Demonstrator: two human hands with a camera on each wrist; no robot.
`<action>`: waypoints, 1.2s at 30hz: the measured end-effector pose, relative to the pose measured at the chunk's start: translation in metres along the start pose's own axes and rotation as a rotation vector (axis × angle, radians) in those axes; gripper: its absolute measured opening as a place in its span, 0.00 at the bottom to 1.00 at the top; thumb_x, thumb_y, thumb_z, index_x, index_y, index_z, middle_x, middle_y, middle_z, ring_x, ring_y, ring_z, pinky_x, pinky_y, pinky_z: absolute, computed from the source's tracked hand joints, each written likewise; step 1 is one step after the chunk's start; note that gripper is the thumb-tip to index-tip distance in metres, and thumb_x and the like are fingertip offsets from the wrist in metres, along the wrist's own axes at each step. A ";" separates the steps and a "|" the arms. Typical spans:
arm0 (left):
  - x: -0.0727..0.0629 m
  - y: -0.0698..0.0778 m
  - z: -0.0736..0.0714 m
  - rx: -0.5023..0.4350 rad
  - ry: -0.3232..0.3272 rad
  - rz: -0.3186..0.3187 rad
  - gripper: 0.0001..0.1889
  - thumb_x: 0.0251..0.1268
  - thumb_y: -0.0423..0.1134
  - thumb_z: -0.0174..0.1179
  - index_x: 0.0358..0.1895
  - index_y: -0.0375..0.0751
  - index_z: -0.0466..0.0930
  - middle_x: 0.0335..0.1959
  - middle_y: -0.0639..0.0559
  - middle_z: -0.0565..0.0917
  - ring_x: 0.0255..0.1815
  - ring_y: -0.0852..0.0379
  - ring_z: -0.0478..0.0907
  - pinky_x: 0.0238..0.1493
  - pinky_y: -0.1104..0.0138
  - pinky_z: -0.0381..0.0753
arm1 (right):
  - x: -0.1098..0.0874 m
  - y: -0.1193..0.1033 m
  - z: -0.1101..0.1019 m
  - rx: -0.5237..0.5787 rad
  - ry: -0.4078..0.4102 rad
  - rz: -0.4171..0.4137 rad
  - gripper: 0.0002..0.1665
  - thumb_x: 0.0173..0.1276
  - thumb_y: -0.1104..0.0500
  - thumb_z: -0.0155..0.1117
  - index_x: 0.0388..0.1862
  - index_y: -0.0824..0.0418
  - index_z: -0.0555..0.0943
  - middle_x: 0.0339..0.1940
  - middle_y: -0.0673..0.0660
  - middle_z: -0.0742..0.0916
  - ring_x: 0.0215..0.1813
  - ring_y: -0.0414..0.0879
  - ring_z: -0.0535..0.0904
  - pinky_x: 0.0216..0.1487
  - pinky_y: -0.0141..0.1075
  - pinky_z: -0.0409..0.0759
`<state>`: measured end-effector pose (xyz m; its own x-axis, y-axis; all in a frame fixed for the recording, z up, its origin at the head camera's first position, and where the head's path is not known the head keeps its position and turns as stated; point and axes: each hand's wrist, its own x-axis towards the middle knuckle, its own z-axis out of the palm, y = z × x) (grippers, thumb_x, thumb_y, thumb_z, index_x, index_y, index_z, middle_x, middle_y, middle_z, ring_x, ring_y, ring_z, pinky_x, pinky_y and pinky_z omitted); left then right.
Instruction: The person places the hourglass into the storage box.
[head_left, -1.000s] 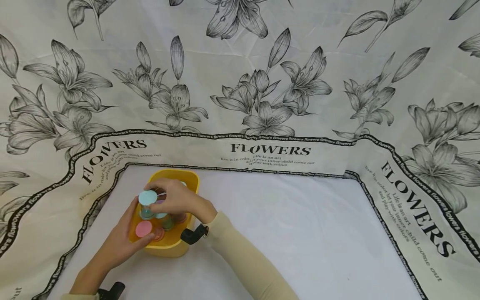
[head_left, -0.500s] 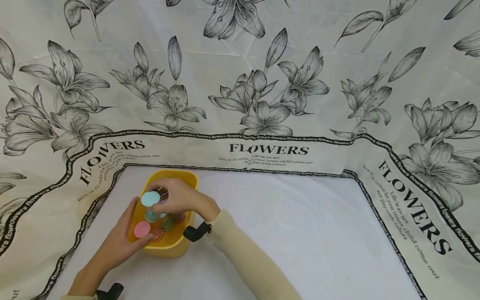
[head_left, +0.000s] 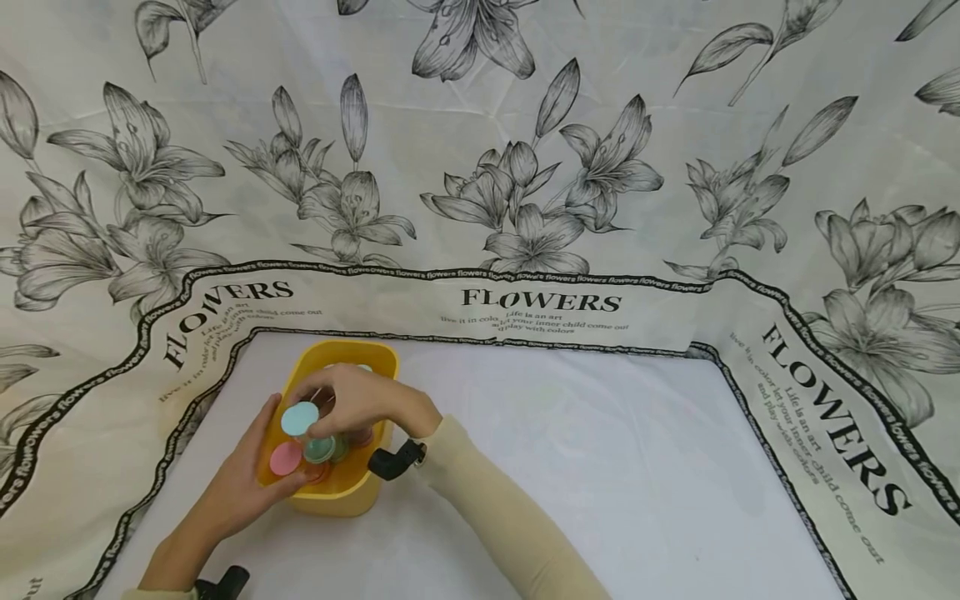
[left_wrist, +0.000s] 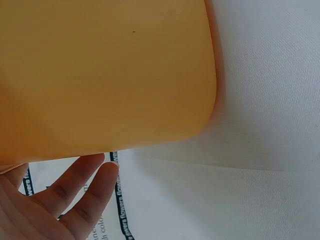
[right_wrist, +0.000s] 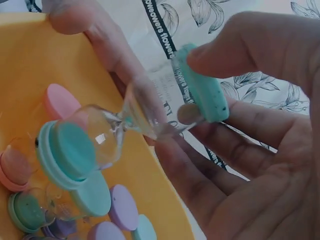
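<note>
Pinched in my right hand (head_left: 356, 400) is a small hourglass (head_left: 300, 418) with mint-green caps and clear bulbs. It tilts above the yellow bin (head_left: 337, 504); in the right wrist view my thumb and fingers hold one speckled cap (right_wrist: 205, 87), while the other end hangs over the bin. Beneath it lie more hourglasses, with a pink cap (right_wrist: 62, 102), a purple cap (right_wrist: 122, 207), a green one (right_wrist: 27, 210) and others partly hidden. My left hand (head_left: 240, 475) grips the bin's left near side, fingers along the outer wall (left_wrist: 125, 100) and thumb over the rim.
The bin stands at the left of a white-covered table (head_left: 585, 467). A floral cloth (head_left: 480, 208) with printed lettering rises behind it and along both sides.
The held hourglass has come slightly nearer and tipped, its lower cap swinging toward the bin's near side and the right. My left hand stays on the bin.
</note>
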<state>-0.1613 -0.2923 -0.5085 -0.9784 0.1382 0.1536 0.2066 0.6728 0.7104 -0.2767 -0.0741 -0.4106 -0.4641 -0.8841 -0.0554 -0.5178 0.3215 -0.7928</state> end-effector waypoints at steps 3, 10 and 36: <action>0.000 0.000 0.001 -0.013 0.002 0.015 0.63 0.57 0.48 0.74 0.85 0.63 0.32 0.86 0.40 0.47 0.79 0.26 0.55 0.66 0.25 0.61 | 0.003 -0.001 -0.002 0.009 -0.055 -0.014 0.23 0.62 0.59 0.73 0.57 0.53 0.84 0.46 0.41 0.87 0.47 0.31 0.83 0.50 0.22 0.82; 0.001 -0.001 0.001 -0.022 -0.003 0.018 0.64 0.56 0.48 0.75 0.85 0.64 0.31 0.86 0.41 0.47 0.79 0.26 0.54 0.66 0.25 0.61 | 0.013 0.000 -0.002 -0.046 -0.185 0.046 0.23 0.62 0.58 0.74 0.57 0.52 0.85 0.44 0.41 0.87 0.45 0.34 0.83 0.45 0.24 0.84; -0.001 0.001 0.000 0.016 0.005 0.002 0.64 0.57 0.49 0.74 0.85 0.63 0.31 0.86 0.45 0.47 0.79 0.29 0.58 0.67 0.28 0.64 | 0.035 0.011 0.024 -0.213 -0.414 0.232 0.25 0.58 0.65 0.80 0.55 0.54 0.85 0.54 0.45 0.87 0.38 0.36 0.79 0.34 0.30 0.84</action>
<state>-0.1606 -0.2915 -0.5081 -0.9779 0.1358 0.1590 0.2086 0.6837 0.6993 -0.2812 -0.1092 -0.4362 -0.2830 -0.8278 -0.4844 -0.5899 0.5484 -0.5926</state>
